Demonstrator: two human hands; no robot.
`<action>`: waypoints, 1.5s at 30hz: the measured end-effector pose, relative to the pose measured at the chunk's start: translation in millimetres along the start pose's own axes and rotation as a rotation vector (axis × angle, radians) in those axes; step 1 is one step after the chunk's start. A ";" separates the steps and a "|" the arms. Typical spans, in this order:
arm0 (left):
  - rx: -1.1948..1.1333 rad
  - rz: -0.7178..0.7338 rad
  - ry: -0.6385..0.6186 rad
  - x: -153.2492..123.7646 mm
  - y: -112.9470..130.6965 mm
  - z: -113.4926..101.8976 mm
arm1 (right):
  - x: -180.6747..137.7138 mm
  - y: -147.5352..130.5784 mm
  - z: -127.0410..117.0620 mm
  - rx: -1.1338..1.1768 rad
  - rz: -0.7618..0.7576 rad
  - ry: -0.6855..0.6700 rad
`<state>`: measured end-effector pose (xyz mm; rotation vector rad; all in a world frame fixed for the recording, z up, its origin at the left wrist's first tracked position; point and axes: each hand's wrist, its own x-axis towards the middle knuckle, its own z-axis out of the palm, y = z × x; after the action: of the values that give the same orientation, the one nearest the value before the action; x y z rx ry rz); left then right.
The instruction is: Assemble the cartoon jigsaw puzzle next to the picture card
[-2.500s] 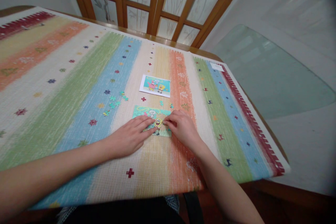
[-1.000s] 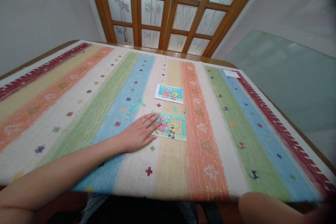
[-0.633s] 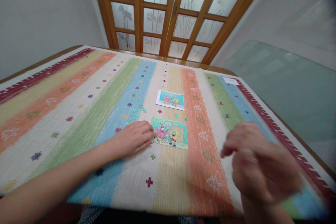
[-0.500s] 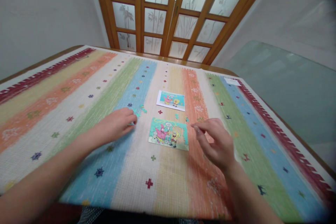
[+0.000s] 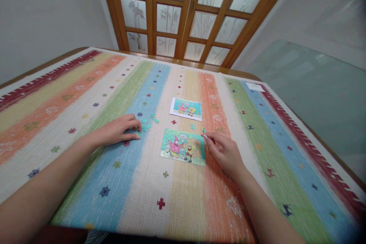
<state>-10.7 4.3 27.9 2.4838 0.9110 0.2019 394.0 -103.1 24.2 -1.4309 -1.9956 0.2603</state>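
Note:
A partly filled jigsaw puzzle (image 5: pixel 174 148) with cartoon figures lies on the striped cloth, a gap showing in its right part. My right hand (image 5: pixel 225 154) is at its upper right corner, thumb and forefinger closed together; whatever they hold is too small to make out. Just beyond those fingertips lies a loose piece (image 5: pixel 203 129). My left hand (image 5: pixel 121 130) rests on the blue stripe, thumb and fingers curved but apart. Several loose turquoise puzzle pieces (image 5: pixel 146 125) lie by its fingertips. Between the puzzle and the reference picture (image 5: pixel 187 109) sits another turquoise piece (image 5: pixel 192 126).
The patterned tablecloth (image 5: pixel 148 183) covers the table. A small white paper (image 5: pixel 254 87) lies at the far right. Wooden doors with frosted panes (image 5: pixel 168 19) stand beyond the table, and a greenish glass-like panel (image 5: pixel 311 95) is at the right.
My left hand has drawn back a little to the left, its thumb and fingers parting and uncovering more loose pieces. My right hand has moved left, up to the puzzle's right edge.

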 end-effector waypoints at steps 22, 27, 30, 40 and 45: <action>0.170 0.333 0.406 21.5 58.2 18.2 | 1.9 -9.1 -0.5 0.121 0.112 0.091; 0.400 0.643 0.441 48.8 105.4 42.0 | 0.5 -32.9 5.1 0.073 -0.105 -0.078; 0.476 0.761 0.468 60.2 116.1 47.9 | -2.3 -43.9 9.3 0.102 -0.135 -0.191; 0.494 0.871 0.653 68.5 113.6 43.1 | -4.5 -57.5 16.9 0.436 0.064 -0.280; 0.435 0.836 0.704 70.0 109.8 46.4 | -5.3 -60.8 18.3 0.630 0.262 -0.302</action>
<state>119.2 -41.5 39.2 3.1185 0.0495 1.3337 337.0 -127.2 39.3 -1.2715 -1.7050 1.1667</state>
